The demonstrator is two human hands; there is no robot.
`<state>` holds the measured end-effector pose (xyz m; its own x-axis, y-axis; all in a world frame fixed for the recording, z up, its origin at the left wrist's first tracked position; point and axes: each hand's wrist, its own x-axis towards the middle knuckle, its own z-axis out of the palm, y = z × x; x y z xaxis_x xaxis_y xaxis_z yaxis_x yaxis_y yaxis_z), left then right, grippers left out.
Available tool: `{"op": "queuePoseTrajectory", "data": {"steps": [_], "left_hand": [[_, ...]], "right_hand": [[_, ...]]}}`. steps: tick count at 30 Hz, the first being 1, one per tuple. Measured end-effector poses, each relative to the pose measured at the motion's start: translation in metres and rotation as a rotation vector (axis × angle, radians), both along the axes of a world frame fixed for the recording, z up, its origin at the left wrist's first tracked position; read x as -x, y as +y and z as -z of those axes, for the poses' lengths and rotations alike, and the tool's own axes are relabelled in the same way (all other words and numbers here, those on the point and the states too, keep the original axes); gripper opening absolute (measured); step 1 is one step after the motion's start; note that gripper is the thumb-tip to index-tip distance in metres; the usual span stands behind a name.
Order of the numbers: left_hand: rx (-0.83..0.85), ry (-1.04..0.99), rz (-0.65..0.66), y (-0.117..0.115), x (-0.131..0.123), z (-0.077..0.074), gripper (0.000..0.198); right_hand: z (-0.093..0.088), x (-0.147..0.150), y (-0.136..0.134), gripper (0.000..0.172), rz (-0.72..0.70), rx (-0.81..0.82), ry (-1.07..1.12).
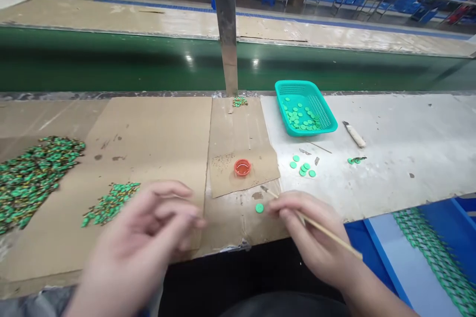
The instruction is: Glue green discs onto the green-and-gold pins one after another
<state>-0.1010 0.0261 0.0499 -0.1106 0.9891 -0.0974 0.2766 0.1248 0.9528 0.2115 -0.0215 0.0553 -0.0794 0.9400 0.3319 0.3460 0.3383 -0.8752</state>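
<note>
My right hand point(316, 237) pinches a thin wooden paintbrush point(327, 234), its dark tip pointing up and left. Just left of those fingers a green disc point(259, 208) lies on the cardboard. My left hand point(148, 237), blurred by motion, hovers over the cardboard with fingers loosely bent and apart; nothing shows in it. Beside it sits a small pile of green pieces with brown and yellow ends point(111, 203). A small red cup point(242, 168) with liquid stands beyond the hands, between them.
A larger pile of similar pieces point(37, 173) lies far left. A teal basket point(325, 126) contains green discs; loose discs point(305, 168) lie before it. Further right are a white-handled knife point(355, 134) and two discs with a dark piece point(357, 160). A metal post point(226, 29) rises behind.
</note>
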Motion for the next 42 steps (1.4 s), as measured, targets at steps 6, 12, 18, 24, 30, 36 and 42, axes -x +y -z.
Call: {"op": "queuePoseTrajectory", "data": {"steps": [6,12,18,24,30,36,42], "left_hand": [[-0.034,-0.304,0.245,-0.038,-0.091,-0.008,0.041],[-0.098,-0.357,0.260,-0.039,-0.103,-0.003,0.028],[-0.022,-0.452,0.325,-0.043,-0.101,-0.002,0.027],[-0.163,-0.285,0.345,-0.044,-0.098,0.004,0.020],[-0.058,-0.396,0.257,-0.039,-0.112,-0.003,0.031],[-0.016,-0.535,0.241,-0.037,-0.114,-0.002,0.026],[-0.205,-0.462,0.248,-0.035,-0.104,0.011,0.014]], "right_hand": [[-0.008,0.030,-0.010,0.027,-0.014,0.002,0.185],[-0.007,0.033,-0.015,0.016,0.005,0.356,0.476],[-0.015,0.025,-0.011,0.040,-0.034,0.642,0.894],[-0.013,0.017,-0.009,0.039,-0.031,0.566,0.857],[-0.010,0.019,-0.012,0.021,-0.035,0.462,0.596],[-0.012,0.026,-0.006,0.043,-0.018,0.602,0.803],[-0.010,0.032,-0.008,0.042,-0.026,0.582,0.757]]}}
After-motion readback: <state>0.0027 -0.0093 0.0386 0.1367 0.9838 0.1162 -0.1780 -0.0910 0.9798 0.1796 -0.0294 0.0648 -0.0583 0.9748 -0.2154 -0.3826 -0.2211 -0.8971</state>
